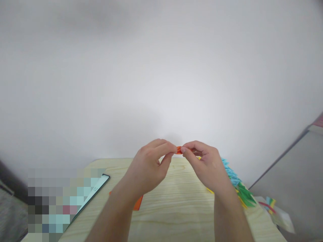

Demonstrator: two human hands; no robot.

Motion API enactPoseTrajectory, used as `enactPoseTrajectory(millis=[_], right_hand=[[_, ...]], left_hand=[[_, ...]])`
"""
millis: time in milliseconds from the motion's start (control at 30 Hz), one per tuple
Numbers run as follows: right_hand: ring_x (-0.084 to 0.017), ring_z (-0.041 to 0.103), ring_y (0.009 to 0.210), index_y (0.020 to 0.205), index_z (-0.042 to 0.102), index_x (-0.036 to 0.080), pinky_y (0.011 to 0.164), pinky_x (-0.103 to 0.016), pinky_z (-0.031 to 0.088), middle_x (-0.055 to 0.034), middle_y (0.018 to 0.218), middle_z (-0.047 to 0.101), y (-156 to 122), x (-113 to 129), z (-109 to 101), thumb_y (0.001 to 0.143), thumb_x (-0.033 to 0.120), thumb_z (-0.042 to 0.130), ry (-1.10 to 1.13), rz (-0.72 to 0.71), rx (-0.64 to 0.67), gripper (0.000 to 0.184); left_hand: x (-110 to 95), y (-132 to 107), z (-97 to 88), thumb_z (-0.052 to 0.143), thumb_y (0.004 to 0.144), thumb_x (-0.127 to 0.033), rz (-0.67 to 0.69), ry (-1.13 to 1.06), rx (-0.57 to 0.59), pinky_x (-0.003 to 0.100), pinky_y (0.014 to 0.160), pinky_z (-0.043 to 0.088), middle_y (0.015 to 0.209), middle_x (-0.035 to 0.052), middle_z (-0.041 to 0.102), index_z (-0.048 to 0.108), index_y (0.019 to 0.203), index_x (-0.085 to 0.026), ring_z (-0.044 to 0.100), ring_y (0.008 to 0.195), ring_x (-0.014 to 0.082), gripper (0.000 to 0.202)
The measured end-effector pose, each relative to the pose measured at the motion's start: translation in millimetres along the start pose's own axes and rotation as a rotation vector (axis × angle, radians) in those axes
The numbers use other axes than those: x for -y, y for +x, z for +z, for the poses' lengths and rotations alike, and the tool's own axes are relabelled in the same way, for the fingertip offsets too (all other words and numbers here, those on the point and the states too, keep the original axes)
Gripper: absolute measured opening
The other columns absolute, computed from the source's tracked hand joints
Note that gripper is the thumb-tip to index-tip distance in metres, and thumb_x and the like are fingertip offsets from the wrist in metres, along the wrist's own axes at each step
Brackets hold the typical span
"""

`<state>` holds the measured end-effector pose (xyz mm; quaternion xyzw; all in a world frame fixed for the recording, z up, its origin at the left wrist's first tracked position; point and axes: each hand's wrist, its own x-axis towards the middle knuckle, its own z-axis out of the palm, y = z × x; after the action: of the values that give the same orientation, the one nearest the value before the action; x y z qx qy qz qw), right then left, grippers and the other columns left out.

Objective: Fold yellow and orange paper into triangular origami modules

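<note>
A small folded piece of orange paper (179, 150) is held up between both hands, above the far edge of the table. My left hand (153, 161) pinches its left end between thumb and fingertips. At the other end, my right hand (202, 159) grips it with thumb and forefinger. Much of the piece is hidden by the fingers. Below my left forearm lies a flat orange sheet of paper (137, 203), partly covered by the arm.
The pale wood-grain table (176, 215) stands against a white wall (161, 77). Light blue folded pieces (230, 173) and green ones (245, 195) are heaped at the right edge, with bits of yellow. A dark-edged tablet-like device (94, 191), partly blurred out, lies left. A plastic bag (280, 215) hangs right.
</note>
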<state>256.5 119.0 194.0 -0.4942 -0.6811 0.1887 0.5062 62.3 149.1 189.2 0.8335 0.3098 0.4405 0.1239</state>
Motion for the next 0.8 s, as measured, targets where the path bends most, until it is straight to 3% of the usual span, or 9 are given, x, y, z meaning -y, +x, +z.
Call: enactPoseTrajectory(millis=[133,300,567,667,800], right_hand=[[-0.021,0.074,0.085,0.092,0.079,0.025,0.073,-0.030,0.054,-0.0026,0.093,0.081,-1.4,3.1,-0.3,0.099,0.028,0.062,-0.103,-0.061,-0.013,0.019],[-0.019,0.073,0.083,0.094,0.081,0.026,0.073,-0.030,0.053,-0.0003,0.091,0.081,-2.7,4.4,-1.8,0.098,0.025,0.063,-0.153,-0.107,0.029,0.019],[-0.019,0.073,0.083,0.092,0.079,0.025,0.075,-0.029,0.055,-0.0001,0.089,0.080,-2.2,-2.2,-0.7,0.099,0.025,0.061,-0.039,-0.014,0.084,0.019],[-0.017,0.072,0.081,0.090,0.079,0.024,0.072,-0.028,0.053,0.0002,0.087,0.079,-1.6,-2.6,0.0,0.099,0.025,0.061,-0.080,-0.030,0.075,0.020],[-0.016,0.071,0.079,0.090,0.079,0.023,0.069,-0.027,0.049,0.0007,0.085,0.079,-0.7,-2.7,0.9,0.098,0.022,0.062,-0.179,-0.094,0.070,0.019]], left_hand=[[1.4,-1.3,2.0,0.056,0.099,-0.015,-0.007,-0.004,-0.010,0.028,0.079,0.052,0.098,0.0014,0.074,0.069,0.098,-0.024,0.067,0.092,0.0171,0.016],[5.4,-3.3,1.8,0.059,0.096,-0.015,-0.077,0.022,0.010,0.022,0.055,0.043,0.094,-0.0013,0.073,0.068,0.096,-0.026,0.065,0.089,0.0154,0.014],[4.7,-4.0,0.7,0.058,0.096,-0.015,-0.072,0.000,0.038,0.023,0.056,0.044,0.096,-0.0027,0.073,0.068,0.096,-0.027,0.065,0.090,0.0143,0.016],[4.8,-4.2,2.0,0.058,0.096,-0.015,-0.079,-0.006,0.043,0.022,0.052,0.041,0.095,-0.0036,0.073,0.068,0.095,-0.027,0.064,0.088,0.0136,0.016],[7.0,-3.9,3.4,0.059,0.096,-0.016,-0.086,0.029,0.042,0.023,0.060,0.045,0.094,-0.0037,0.073,0.067,0.095,-0.027,0.064,0.090,0.0140,0.014]])
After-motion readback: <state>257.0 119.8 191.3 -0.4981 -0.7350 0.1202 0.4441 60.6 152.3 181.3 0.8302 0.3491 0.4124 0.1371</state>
